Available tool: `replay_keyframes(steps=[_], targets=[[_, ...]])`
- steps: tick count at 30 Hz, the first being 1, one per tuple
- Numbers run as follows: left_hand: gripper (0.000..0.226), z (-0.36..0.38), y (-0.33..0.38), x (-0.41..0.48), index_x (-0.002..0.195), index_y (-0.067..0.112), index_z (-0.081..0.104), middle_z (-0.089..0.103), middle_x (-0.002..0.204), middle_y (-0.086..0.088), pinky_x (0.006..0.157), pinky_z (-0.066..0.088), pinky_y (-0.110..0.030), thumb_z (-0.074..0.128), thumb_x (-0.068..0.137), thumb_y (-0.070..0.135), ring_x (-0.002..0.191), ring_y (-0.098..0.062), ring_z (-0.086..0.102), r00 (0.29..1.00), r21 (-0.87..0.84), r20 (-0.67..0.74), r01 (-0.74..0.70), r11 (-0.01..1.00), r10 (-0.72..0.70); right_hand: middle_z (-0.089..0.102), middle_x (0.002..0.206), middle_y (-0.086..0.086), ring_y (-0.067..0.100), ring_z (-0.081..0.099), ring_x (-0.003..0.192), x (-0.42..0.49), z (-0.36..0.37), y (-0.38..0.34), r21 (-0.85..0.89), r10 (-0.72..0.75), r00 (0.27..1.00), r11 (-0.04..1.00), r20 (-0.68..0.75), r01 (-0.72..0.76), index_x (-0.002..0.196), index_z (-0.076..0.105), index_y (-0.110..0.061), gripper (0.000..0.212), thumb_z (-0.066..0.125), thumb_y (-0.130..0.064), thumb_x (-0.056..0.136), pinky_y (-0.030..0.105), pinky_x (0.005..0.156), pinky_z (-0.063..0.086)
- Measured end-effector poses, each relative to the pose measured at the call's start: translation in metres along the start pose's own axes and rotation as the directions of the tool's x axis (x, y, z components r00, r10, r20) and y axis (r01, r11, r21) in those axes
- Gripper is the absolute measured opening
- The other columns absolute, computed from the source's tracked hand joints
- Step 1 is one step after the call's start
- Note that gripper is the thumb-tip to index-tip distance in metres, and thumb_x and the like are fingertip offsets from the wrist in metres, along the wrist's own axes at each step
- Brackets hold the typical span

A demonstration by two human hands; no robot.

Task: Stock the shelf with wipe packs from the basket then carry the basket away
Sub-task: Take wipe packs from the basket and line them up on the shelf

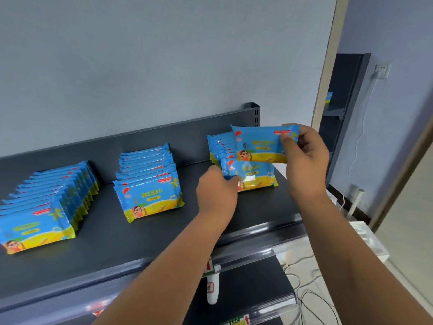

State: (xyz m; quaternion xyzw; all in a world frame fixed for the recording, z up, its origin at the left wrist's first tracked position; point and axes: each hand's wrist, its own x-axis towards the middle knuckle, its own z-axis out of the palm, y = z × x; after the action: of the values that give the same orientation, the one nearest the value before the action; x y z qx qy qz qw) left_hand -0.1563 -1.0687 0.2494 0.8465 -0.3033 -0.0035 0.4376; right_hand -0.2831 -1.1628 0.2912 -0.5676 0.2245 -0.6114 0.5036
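Observation:
Three rows of blue-and-yellow wipe packs stand on the dark grey shelf [150, 240]: a left row [44, 207], a middle row [150, 184] and a right row [222, 146]. My right hand [304, 153] pinches one wipe pack [260, 144] by its right end and holds it upright just above the right row. My left hand [218, 191] grips the left end of the front pack [255, 174] of that row. The basket is not in view.
A pale wall rises behind the shelf. Lower shelf levels with price-tag rails [253, 259] sit below. At right are a doorway, another dark shelf unit [339, 109], a wall socket [382, 70] and loose cables on the floor [302, 285].

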Motion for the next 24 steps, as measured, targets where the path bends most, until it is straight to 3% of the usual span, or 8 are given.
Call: replay_keyframes(steps=[4, 7, 10, 12, 15, 18, 21, 24], targets=[[0.021, 0.001, 0.001, -0.001, 0.095, 0.011, 0.06, 0.054, 0.083, 0.012, 0.051, 0.029, -0.019, 0.076, 0.089, 0.022, 0.069, -0.002, 0.048, 0.999, -0.081, 0.025, 0.025, 0.996, -0.023, 0.072, 0.086, -0.009, 0.006, 0.073, 0.084, 0.006, -0.013, 0.01, 0.024, 0.071, 0.997, 0.997, 0.005, -0.071, 0.107, 0.067, -0.005, 0.012, 0.057, -0.001, 0.1, 0.022, 0.069, 0.058], [0.012, 0.0, 0.002, -0.002, 0.099, 0.008, 0.063, 0.05, 0.083, 0.013, 0.053, 0.031, -0.017, 0.068, 0.088, 0.007, 0.074, -0.006, 0.049, 0.997, -0.124, 0.041, 0.074, 0.99, -0.069, 0.072, 0.101, -0.002, 0.013, 0.074, 0.094, 0.004, -0.011, 0.031, -0.149, 0.142, 0.987, 0.98, 0.071, -0.13, 0.109, 0.067, -0.015, 0.013, 0.057, -0.009, 0.102, 0.029, 0.077, 0.062], [0.017, 0.0, 0.007, -0.004, 0.104, 0.01, 0.063, 0.056, 0.089, 0.007, 0.053, 0.034, -0.02, 0.061, 0.088, 0.003, 0.075, -0.005, 0.052, 0.982, -0.246, 0.105, 0.181, 0.952, -0.159, 0.06, 0.124, 0.003, 0.015, 0.068, 0.11, 0.001, -0.006, 0.048, -0.338, 0.17, 0.976, 0.934, 0.135, -0.116, 0.12, 0.06, -0.034, 0.018, 0.053, -0.028, 0.105, 0.04, 0.089, 0.062], [0.02, -0.001, 0.012, -0.005, 0.104, 0.012, 0.062, 0.06, 0.09, 0.006, 0.053, 0.037, -0.022, 0.068, 0.086, 0.007, 0.077, -0.007, 0.057, 0.973, -0.276, 0.162, 0.203, 0.94, -0.163, 0.059, 0.125, 0.003, 0.012, 0.067, 0.107, 0.0, -0.002, 0.051, -0.384, 0.208, 0.963, 0.914, 0.171, -0.129, 0.124, 0.054, -0.037, 0.019, 0.05, -0.031, 0.106, 0.037, 0.086, 0.062], [0.031, 0.0, 0.014, -0.005, 0.103, 0.013, 0.062, 0.055, 0.084, 0.013, 0.054, 0.036, -0.02, 0.082, 0.079, 0.016, 0.074, -0.003, 0.054, 0.979, -0.259, 0.164, 0.159, 0.953, -0.118, 0.059, 0.105, -0.011, 0.006, 0.064, 0.093, -0.002, 0.002, 0.048, -0.443, 0.286, 0.939, 0.878, 0.19, -0.178, 0.134, 0.041, -0.035, 0.026, 0.045, -0.028, 0.109, 0.024, 0.073, 0.056], [0.031, 0.002, 0.009, -0.004, 0.101, 0.01, 0.06, 0.051, 0.083, 0.014, 0.054, 0.034, -0.02, 0.082, 0.081, 0.017, 0.072, -0.002, 0.049, 0.988, -0.234, 0.116, 0.123, 0.965, -0.098, 0.057, 0.097, -0.014, 0.006, 0.063, 0.087, 0.0, 0.003, 0.044, -0.483, 0.336, 0.921, 0.851, 0.198, -0.206, 0.14, 0.033, -0.03, 0.032, 0.041, -0.023, 0.11, 0.026, 0.069, 0.055], [0.029, 0.003, 0.008, -0.005, 0.097, 0.012, 0.056, 0.049, 0.083, 0.015, 0.054, 0.031, -0.019, 0.081, 0.083, 0.016, 0.071, -0.002, 0.048, 0.993, -0.226, 0.095, 0.093, 0.97, -0.073, 0.055, 0.115, -0.004, 0.005, 0.061, 0.089, 0.004, 0.003, 0.04, -0.48, 0.381, 0.905, 0.84, 0.19, -0.252, 0.145, 0.032, -0.025, 0.037, 0.043, -0.025, 0.11, 0.021, 0.069, 0.051], [0.029, 0.001, 0.008, -0.005, 0.096, 0.013, 0.056, 0.051, 0.084, 0.015, 0.054, 0.031, -0.018, 0.081, 0.083, 0.016, 0.073, -0.003, 0.05, 0.994, -0.229, 0.087, 0.085, 0.97, -0.067, 0.054, 0.127, -0.003, 0.011, 0.062, 0.104, 0.005, 0.001, 0.04, -0.473, 0.42, 0.882, 0.834, 0.213, -0.283, 0.147, 0.035, -0.026, 0.039, 0.043, -0.028, 0.109, 0.026, 0.081, 0.054]])
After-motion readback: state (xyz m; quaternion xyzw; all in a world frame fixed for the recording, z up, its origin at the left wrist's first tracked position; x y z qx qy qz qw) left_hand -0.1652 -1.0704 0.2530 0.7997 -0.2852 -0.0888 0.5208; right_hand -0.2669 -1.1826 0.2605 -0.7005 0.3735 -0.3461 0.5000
